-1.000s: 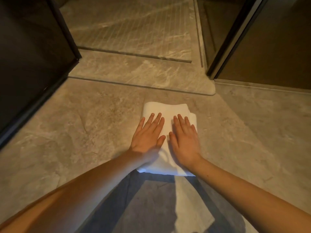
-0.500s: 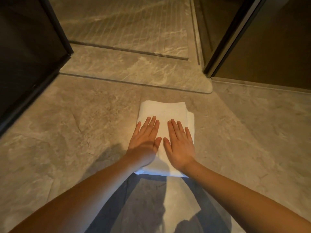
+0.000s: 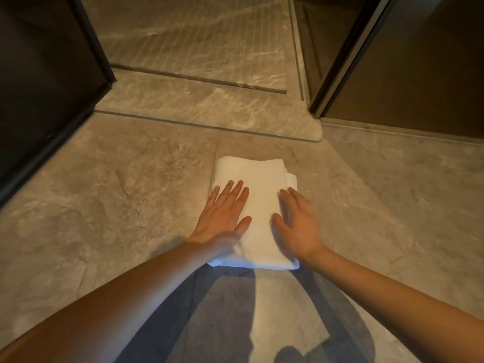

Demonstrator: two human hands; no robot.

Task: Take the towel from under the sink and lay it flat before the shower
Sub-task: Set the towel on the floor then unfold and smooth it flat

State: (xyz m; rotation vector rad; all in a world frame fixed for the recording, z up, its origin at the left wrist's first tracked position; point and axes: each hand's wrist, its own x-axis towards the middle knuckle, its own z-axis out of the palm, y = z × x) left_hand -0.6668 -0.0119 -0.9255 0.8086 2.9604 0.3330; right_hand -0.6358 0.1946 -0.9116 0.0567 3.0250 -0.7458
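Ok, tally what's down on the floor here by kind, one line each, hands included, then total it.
White folded towel: 1
Bare hands, left hand and right hand, both resting on the towel: 2
Dark-framed panels, left panel and right panel, flanking the shower threshold: 2
Total: 5

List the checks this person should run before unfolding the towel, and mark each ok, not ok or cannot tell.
1. Towel is on the floor in front of the shower step: ok.
2. Towel is spread flat: not ok, it lies folded in layers.
3. Left hand is on the towel: ok, palm down.
4. Right hand has hold of an edge: cannot tell, it is blurred at the right side.
5. Floor beside the towel has room for unfolding: ok.
6. Floor is dry: cannot tell.
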